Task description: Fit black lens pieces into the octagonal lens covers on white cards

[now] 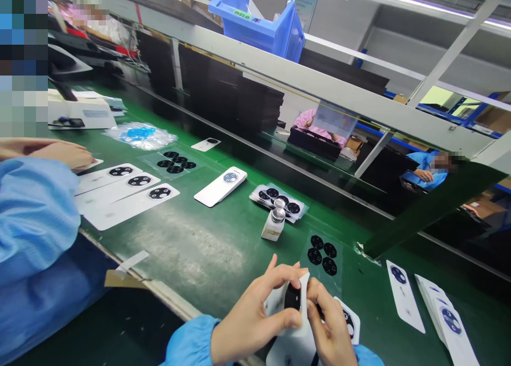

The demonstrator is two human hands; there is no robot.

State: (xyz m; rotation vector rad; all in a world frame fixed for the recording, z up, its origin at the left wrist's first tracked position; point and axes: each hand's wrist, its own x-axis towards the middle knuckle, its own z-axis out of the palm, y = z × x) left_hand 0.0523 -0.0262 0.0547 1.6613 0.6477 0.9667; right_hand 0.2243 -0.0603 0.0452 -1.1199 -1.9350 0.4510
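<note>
My left hand (255, 313) grips a white phone back panel (304, 307) by its edge, thumb and fingers around a black round camera piece (293, 297). On the panel's other side, the fingers of my right hand (333, 331) are closed against the same panel. Another white panel (355, 314) with a black camera circle is partly hidden behind my right hand. Just beyond my hands lies a clear sheet with several black camera discs (322, 254). A small white pump bottle (273, 225) with a metal top stands farther back.
Stacked white panels (451, 321) and a single panel (405, 297) lie at right. More sit in a pile (221, 186) and in a row (131, 198) beside a co-worker's blue sleeve (35, 211). A green post (435, 211) rises from the bench; a blue bin (259, 23) rests above.
</note>
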